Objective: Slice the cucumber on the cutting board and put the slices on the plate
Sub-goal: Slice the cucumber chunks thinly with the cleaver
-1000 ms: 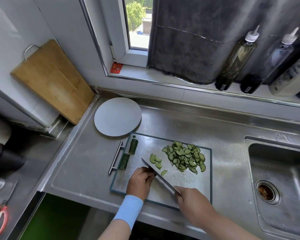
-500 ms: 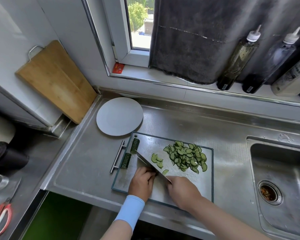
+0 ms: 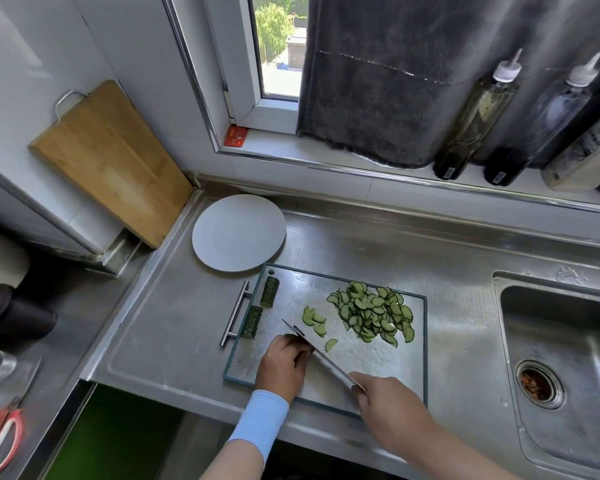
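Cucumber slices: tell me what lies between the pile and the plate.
Nothing visible blocks it. Between the cucumber slices and the plate there is only bare cutting board and its rim. One uncut cucumber piece lies just beside that line, at the board's left edge. The right hand grips the knife, clear of it.

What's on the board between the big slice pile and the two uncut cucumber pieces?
Head view: a few loose slices and the knife tip, over bare cutting board.
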The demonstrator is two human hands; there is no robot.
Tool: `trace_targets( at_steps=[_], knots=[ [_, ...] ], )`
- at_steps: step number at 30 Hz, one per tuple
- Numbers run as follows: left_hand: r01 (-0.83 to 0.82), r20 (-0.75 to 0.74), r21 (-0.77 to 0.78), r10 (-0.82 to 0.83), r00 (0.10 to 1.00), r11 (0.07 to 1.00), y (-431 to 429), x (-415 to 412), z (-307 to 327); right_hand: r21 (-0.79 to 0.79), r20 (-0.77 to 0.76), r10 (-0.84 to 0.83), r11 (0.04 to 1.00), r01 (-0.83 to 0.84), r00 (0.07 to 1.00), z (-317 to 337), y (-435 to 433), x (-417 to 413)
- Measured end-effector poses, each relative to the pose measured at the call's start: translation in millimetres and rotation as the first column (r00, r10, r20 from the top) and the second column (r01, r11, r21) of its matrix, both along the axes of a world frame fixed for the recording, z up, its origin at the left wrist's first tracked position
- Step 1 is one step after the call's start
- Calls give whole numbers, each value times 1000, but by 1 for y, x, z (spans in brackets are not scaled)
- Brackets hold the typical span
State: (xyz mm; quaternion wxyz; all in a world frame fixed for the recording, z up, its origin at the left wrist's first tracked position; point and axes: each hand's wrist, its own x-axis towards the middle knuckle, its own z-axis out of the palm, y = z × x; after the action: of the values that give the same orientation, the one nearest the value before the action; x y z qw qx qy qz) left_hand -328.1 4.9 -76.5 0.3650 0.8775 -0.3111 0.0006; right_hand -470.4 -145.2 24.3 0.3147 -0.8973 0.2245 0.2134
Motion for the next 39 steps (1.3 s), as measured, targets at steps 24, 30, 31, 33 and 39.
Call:
trace_targets(
  at_steps=[24,30,31,33,39],
  knots=[
    [-22,8,14,22,1000,1000,3,-2,-9,-1,-3,25,1000,-25,1000,-5,9,23],
    [-14,3,-10,14,1000,1000,4,-2,-8,-5,16,13,1000,-13,1000,-4,3,6],
    [-15,-5,-8,15,1000,1000,4,-2,-8,-8,9,13,1000,-13,1000,-4,2,4],
    [-16,-9,-10,16,1000,1000,4,-2,-8,0,-5,9,1000,-9,1000,-3,2,5],
    [-19,-5,1,19,1000,1000,5,-2,-13,47,-58,-8,999,11,998,-7,10,24]
  ],
)
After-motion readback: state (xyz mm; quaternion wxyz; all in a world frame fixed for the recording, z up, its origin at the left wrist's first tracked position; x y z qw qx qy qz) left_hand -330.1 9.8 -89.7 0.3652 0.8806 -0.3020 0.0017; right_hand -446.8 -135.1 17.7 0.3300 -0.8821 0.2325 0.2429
